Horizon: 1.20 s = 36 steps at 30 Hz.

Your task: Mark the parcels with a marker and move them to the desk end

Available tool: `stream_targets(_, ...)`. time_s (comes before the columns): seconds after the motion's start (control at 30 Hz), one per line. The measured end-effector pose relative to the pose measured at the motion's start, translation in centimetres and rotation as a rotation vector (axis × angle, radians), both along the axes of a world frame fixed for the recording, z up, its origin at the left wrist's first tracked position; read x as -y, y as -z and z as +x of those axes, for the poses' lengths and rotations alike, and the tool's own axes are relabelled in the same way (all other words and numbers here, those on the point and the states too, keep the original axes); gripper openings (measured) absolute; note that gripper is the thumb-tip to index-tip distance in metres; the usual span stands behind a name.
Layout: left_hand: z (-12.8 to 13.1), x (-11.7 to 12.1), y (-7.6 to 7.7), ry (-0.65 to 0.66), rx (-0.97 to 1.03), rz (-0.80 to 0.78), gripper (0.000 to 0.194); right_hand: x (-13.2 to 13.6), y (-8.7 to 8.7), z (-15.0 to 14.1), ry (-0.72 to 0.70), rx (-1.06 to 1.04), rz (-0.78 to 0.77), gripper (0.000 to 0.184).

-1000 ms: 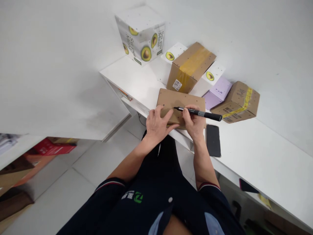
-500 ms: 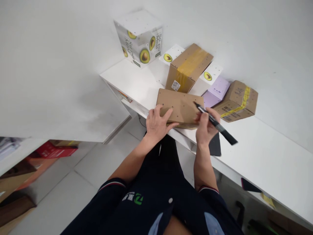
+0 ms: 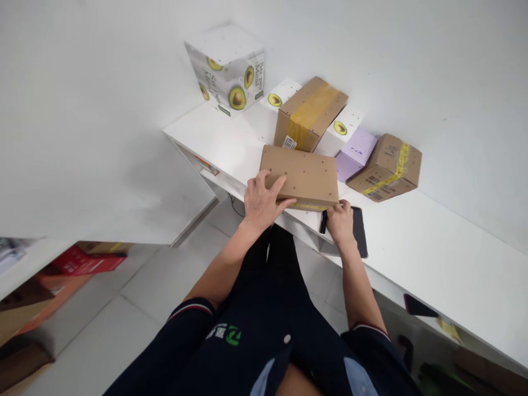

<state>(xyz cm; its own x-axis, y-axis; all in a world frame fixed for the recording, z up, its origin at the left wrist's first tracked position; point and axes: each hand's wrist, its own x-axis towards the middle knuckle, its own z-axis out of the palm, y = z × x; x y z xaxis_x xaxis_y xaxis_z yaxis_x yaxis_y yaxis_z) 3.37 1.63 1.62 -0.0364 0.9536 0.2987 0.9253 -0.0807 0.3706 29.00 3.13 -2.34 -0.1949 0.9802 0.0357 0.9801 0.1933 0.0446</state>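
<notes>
A brown cardboard box point(image 3: 307, 168) with small holes in its top lies at the front edge of the white table. My left hand point(image 3: 262, 201) grips its near left edge, fingertips on the top and thumb along the front side. By the box's near right corner, my right hand point(image 3: 340, 223) is closed low over the table. A short black piece of the marker point(image 3: 323, 222) sticks out left of these fingers; the rest is hidden by the hand. Just right of that hand lies a flat black object point(image 3: 360, 234), perhaps a phone.
Behind stand a taped brown box point(image 3: 315, 110), white avocado-print boxes point(image 3: 346, 127), a purple box point(image 3: 358, 147) and another taped carton point(image 3: 390, 168). A large avocado-print box point(image 3: 229, 77) is at the back left. The white table point(image 3: 445, 242) runs right; shelves sit under it.
My right hand has lowered with the marker from above the box's right end to the table by its near corner. My left hand keeps its hold on the box. The view has shifted slightly.
</notes>
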Motion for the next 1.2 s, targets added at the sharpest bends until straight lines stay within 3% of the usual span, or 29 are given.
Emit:
stream_targets(0.13, -0.4, 0.3, 0.0, 0.018, 0.012, -0.004, 0.063, 0.5, -0.5, -0.1, 0.063, -0.042, 0.048, 0.042)
stream_targets(0.23, -0.7, 0.5, 0.4, 0.049, 0.034, 0.030, 0.060, 2.8, -0.9, 1.2, 0.331, -0.132, 0.117, 0.057)
stream_targets(0.33, -0.6, 1.0, 1.2, 0.011, 0.064, 0.174, 0.055, 5.4, -1.2, 2.6, 0.610, -0.191, 0.040, 0.086)
stream_targets(0.43, 0.1, 2.3, 2.1, -0.038, 0.114, 0.329, 0.039, 6.6, -1.5, 3.1, 0.660, -0.246, -0.076, 0.092)
stream_targets(0.5, 1.1, 3.6, 2.5, 0.048, 0.159, 0.390, 0.029, 6.5, -1.6, 3.1, 0.670, -0.268, -0.087, 0.093)
stream_targets(0.63, 3.7, 6.3, 3.2, 0.419, 0.316, 0.440, 0.019, 6.0, -1.6, 3.6, 0.761, -0.416, -0.008, 0.106)
stream_targets(0.7, 4.9, 7.3, 3.6, 0.544, 0.436, 0.393, 0.019, 6.4, -1.4, 4.1, 0.807, -0.638, 0.067, 0.108)
stream_targets(0.83, 6.7, 8.5, 4.0, 0.619, 0.810, 0.139, 0.031, 8.8, -1.8, 2.8, 0.762, -1.246, 0.190, 0.103)
stream_targets(0.93, 7.6, 9.3, 3.4, 0.627, 1.104, -0.086, 0.047, 10.5, -2.8, -1.3, 0.615, -1.520, 0.178, 0.087)
stream_targets(1.03, 8.0, 10.0, 2.5, 0.577, 1.328, -0.121, 0.054, 11.3, -3.5, -6.2, 0.525, -1.578, 0.153, 0.082)
stream_targets(1.13, 7.6, 10.5, 2.3, 0.326, 1.466, -0.053, 0.055, 11.4, -3.6, -9.3, 0.473, -1.595, 0.109, 0.073)
stream_targets(1.2, 6.8, 10.7, 2.7, 0.148, 1.521, -0.032, 0.054, 11.4, -3.6, -10.1, 0.434, -1.625, 0.067, 0.058)
